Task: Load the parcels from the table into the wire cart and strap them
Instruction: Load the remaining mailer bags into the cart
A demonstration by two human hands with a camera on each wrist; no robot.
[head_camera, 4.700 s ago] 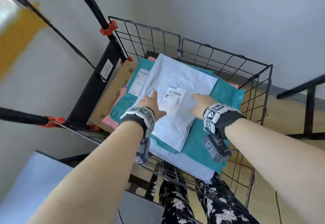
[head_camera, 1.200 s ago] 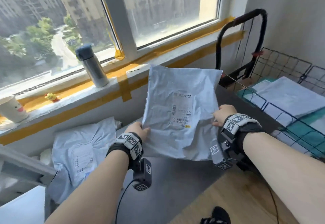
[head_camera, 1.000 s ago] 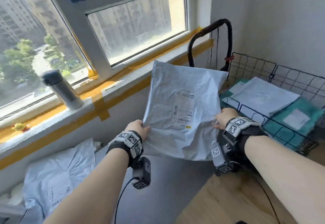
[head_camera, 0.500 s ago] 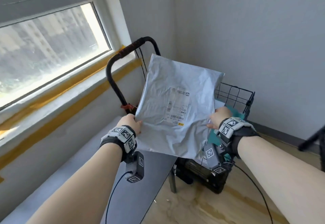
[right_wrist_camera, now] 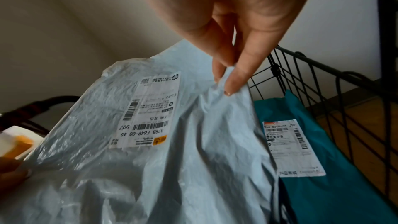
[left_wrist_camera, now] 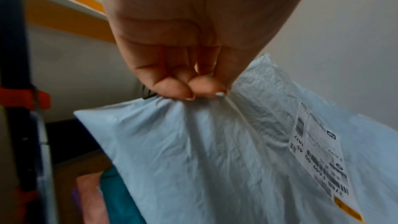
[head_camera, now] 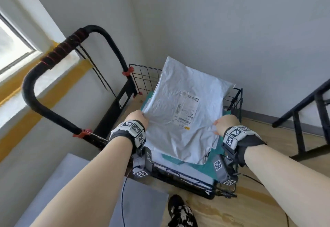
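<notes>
My left hand (head_camera: pixel 138 118) pinches the left edge of the grey parcel (head_camera: pixel 180 119), fingertips (left_wrist_camera: pixel 172 89) bunched on the plastic. My right hand (head_camera: pixel 225 124) pinches its right edge between thumb and fingers (right_wrist_camera: pixel 237 81). The parcel hangs between my hands, over the wire cart (head_camera: pixel 234 100). Below my right hand lies a teal parcel (right_wrist_camera: pixel 336 192) in the cart. Beyond my left hand rises the cart's black handle (head_camera: pixel 59 53).
</notes>
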